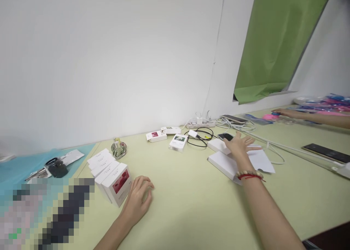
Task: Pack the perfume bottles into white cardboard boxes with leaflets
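Note:
My left hand [139, 198] rests on the table with its fingers loosely curled, holding nothing. Right against its fingers stands a row of upright white cartons [117, 184], the front one printed with a red picture. My right hand [239, 146], a beaded bracelet and red cord on the wrist, hovers with fingers spread above flat white boxes [222, 163]. Whether its fingertips touch them I cannot tell. A dark phone [225, 137] lies just behind this hand, and a white paper sheet [262, 161] to its right.
Small white cartons [178, 142] lie near the wall. Cables and a power strip [201, 125] run behind. A glass ornament [118, 148] and a dark jar [56, 167] are at left. Another person's hand [287, 113] reaches in at far right. The lower left is pixelated.

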`<state>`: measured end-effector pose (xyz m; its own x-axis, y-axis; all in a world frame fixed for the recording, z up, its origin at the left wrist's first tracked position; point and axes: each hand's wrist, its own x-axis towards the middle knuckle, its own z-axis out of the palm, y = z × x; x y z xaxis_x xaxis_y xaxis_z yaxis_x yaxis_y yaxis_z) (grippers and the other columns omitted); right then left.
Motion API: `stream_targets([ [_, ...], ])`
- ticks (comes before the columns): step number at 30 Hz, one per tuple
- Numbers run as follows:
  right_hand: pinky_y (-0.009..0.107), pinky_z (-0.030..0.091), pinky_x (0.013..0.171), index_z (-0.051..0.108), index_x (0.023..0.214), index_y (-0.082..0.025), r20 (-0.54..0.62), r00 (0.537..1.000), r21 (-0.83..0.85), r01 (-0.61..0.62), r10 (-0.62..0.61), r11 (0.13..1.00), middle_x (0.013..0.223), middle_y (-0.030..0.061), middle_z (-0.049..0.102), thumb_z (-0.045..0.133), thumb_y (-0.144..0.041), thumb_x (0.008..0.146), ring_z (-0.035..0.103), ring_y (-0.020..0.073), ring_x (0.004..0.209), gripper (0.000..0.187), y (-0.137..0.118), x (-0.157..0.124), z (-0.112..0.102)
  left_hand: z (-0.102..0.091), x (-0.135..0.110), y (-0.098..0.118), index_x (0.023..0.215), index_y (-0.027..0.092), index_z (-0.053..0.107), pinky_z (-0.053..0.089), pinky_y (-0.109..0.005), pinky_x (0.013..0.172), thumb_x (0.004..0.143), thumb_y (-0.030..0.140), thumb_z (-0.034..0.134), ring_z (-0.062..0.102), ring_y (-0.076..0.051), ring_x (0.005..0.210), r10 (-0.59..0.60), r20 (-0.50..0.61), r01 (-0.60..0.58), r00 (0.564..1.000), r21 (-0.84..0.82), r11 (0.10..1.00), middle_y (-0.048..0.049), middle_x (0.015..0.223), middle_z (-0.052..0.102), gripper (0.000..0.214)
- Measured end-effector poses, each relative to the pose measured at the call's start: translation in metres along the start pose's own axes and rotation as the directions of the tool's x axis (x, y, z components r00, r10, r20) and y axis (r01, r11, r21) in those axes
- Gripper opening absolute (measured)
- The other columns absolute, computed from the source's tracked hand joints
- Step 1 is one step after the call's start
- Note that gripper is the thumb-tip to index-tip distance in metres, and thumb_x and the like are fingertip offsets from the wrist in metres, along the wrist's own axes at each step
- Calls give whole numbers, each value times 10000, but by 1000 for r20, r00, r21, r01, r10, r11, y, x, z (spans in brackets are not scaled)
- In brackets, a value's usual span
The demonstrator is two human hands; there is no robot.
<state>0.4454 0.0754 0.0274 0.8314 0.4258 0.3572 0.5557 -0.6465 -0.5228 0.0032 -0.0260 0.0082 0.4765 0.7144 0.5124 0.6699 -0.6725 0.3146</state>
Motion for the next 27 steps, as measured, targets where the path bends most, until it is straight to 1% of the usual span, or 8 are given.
stream_targets([
  [4,642,169,863,279,1335,-163,-127,990,3,-54,54,999,1377,314,181,480,-443,727,78,425,1300,698,43,1,-7,2,1,2,834,200,555,407,-343,790,807,92,378,514,-178,914,-20,-35,22,999,42,999,-39,901,566,210],
  [10,517,297,865,355,1306,-167,225,974,5,-37,35,999,1224,311,394,561,-478,660,370,434,1175,746,88,-8,-19,1,0,3,836,191,548,371,-363,830,827,122,373,506,-182,931,-61,-36,61,998,24,998,-43,902,563,188],
  [16,457,377,788,278,1332,-171,146,989,51,-36,28,998,1230,287,401,633,-325,642,468,417,1084,792,86,-22,-54,0,-6,5,858,186,559,372,-358,832,826,132,377,505,-187,932,-62,-48,65,997,60,996,-49,905,566,192],
  [20,510,365,836,226,1348,-255,-52,987,211,161,-153,964,1255,187,432,524,-348,753,455,388,1106,672,45,-41,-87,0,-7,7,924,188,544,388,-356,824,832,167,371,519,-184,902,-47,7,47,999,5,999,-44,911,571,197],
  [23,480,392,845,287,1317,-206,-240,912,493,409,-333,768,1206,159,486,554,-403,736,488,348,1063,669,-17,-82,-96,-1,-7,7,1056,197,511,405,-346,809,850,260,386,530,-183,874,-80,69,89,994,-133,987,-52,919,574,249],
  [25,433,442,780,307,1303,-184,-43,862,672,399,-506,624,1105,140,545,544,-423,744,556,295,943,652,-62,-123,-89,-2,-5,6,1156,212,469,407,-341,815,859,335,391,530,-186,881,-129,93,148,987,-239,960,-52,923,576,331],
  [26,414,456,764,311,1306,-189,97,748,734,392,-657,555,1079,127,558,541,-431,747,573,268,897,651,-82,-147,-82,-2,-4,5,1175,215,461,407,-340,812,865,369,380,532,-187,873,-165,103,189,981,-298,936,-49,909,580,356],
  [27,401,460,771,326,1302,-195,195,587,781,392,-786,486,1074,116,562,547,-426,745,576,251,886,642,-98,-170,-74,-1,-3,4,1170,212,471,409,-340,805,871,403,358,537,-188,855,-211,109,237,971,-362,902,-47,885,585,372],
])
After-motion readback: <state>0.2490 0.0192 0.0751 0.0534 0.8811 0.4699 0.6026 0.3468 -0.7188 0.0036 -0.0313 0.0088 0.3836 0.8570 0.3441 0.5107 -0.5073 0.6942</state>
